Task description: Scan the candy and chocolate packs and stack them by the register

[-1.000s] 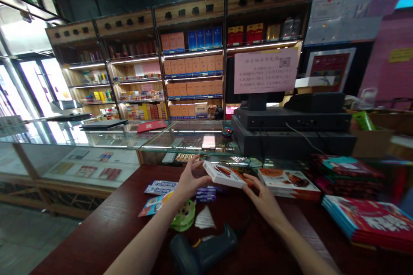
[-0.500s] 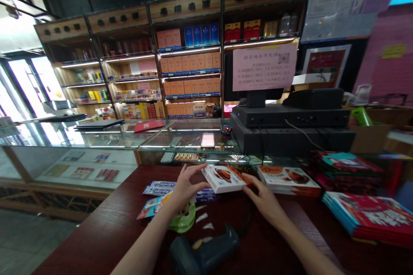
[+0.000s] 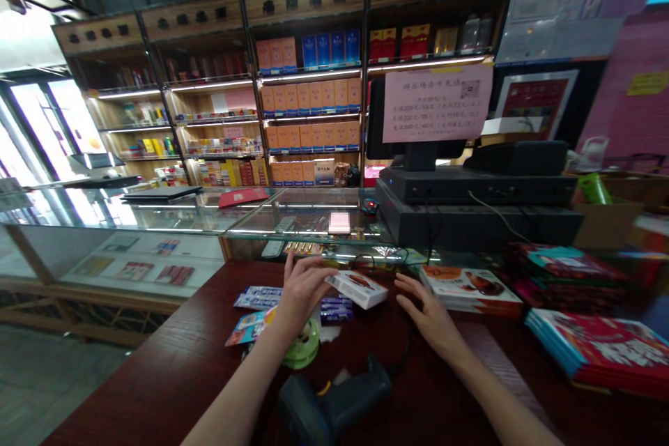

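Observation:
My left hand [image 3: 303, 287] grips the left end of a white snack box [image 3: 357, 288] with a red picture on it, holding it low over the dark wooden counter [image 3: 172, 369]. My right hand [image 3: 426, 313] lies just right of the box, fingers stretched out and apart, touching nothing. A second, similar box [image 3: 467, 287] lies to the right of that hand. Small blue and purple packets [image 3: 258, 297] lie under and left of my left hand.
A dark barcode scanner [image 3: 334, 401] lies near the counter's front, a green round dispenser [image 3: 302, 347] beside it. Stacked colourful packs [image 3: 596, 348] fill the right side. A cash register with a monitor [image 3: 470, 188] stands behind, glass display cases [image 3: 157, 223] and stocked shelves beyond.
The box came down toward the counter. My right hand let go of its right end and drew back slightly with fingers spread; my left hand kept its hold.

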A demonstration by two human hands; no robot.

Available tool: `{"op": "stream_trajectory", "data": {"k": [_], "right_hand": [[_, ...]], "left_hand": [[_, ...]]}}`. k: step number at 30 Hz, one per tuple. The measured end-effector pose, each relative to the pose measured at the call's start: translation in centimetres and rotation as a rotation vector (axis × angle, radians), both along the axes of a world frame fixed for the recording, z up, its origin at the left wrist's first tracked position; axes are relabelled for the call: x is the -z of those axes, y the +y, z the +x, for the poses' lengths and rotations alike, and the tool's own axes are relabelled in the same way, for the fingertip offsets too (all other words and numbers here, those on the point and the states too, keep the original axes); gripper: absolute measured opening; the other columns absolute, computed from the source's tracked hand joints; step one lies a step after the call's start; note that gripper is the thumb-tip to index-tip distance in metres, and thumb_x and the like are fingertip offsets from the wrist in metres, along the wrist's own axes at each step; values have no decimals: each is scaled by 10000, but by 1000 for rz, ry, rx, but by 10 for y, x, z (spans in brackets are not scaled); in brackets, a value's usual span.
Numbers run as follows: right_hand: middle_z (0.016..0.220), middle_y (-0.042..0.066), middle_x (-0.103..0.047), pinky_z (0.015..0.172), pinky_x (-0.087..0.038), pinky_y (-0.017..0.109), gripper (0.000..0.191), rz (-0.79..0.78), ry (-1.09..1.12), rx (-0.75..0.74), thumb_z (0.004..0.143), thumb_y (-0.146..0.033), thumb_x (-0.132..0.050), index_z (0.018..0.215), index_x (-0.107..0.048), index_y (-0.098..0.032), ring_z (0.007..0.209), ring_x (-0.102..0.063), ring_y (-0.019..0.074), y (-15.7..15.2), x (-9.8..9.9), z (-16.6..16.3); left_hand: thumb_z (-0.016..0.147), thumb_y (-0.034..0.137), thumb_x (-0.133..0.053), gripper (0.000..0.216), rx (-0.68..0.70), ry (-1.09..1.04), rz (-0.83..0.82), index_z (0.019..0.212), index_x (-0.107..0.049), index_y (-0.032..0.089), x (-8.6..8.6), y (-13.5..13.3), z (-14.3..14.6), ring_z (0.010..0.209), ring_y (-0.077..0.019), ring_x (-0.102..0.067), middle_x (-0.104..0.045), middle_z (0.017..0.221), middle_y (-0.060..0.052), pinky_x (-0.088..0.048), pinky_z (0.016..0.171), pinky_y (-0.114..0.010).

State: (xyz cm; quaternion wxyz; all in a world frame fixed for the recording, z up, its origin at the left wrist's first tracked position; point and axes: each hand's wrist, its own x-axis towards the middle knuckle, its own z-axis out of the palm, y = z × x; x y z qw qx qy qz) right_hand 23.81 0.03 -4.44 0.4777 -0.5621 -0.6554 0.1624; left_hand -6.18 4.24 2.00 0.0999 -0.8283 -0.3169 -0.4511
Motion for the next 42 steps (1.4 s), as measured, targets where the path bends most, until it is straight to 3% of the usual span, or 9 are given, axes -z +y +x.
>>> {"op": "stream_trajectory", "data": {"k": [11, 18, 24, 30, 35, 42], "right_hand": [[1303, 94, -650, 1072, -425, 530, 369, 224, -263, -27, 943, -326, -527, 1300, -582, -250, 1247, -568, 273, -21, -17, -18], [1340, 79, -630, 1094, -396, 472, 425, 212, -479, -324, 960, -293, -550, 1382, -506, -275, 1268, -537, 238, -53, -40, -48], [1359, 104, -614, 1116, -358, 456, 605, 119, -515, -543, 871, -486, -671, 1401, -509, -244, 1275, -520, 264, -68, -56, -68], [1332, 120, -621, 1094, -344, 455, 806, 24, -512, -682, 752, -603, -745, 1414, -484, -225, 1236, -535, 290, -74, -58, -79], [1257, 87, -651, 1052, -352, 426, 737, 21, -549, -774, 782, -423, -762, 1422, -448, -237, 1159, -567, 259, -80, -53, -94], [1192, 91, -659, 951, -445, 400, 669, -3, -645, -738, 807, -241, -646, 1442, -434, -234, 1056, -600, 255, -83, -47, -99]], "left_hand": [[892, 211, -632, 242, -202, 79, 99, 1118, -664, 292, -7, -7, -9, 1132, -220, -613, -759, 987, 17, -41, 1230, -579], [879, 191, -621, 237, -359, 72, 57, 1091, -673, 286, -2, -1, -19, 1108, -236, -610, -754, 943, 1, -87, 1219, -594], [859, 175, -621, 223, -441, 49, 35, 1046, -684, 277, 0, 2, -24, 1056, -256, -611, -746, 905, -9, -138, 1200, -608], [852, 178, -614, 213, -425, 9, 18, 1024, -686, 280, 3, 4, -27, 1016, -259, -609, -728, 871, -19, -161, 1193, -606], [854, 197, -621, 212, -429, 12, -8, 1037, -686, 283, 3, 3, -29, 1018, -256, -606, -724, 876, -19, -145, 1198, -603], [857, 213, -637, 207, -428, 11, -33, 1053, -677, 270, 3, 3, -29, 978, -240, -626, -731, 906, -6, -151, 1200, -591]]}}
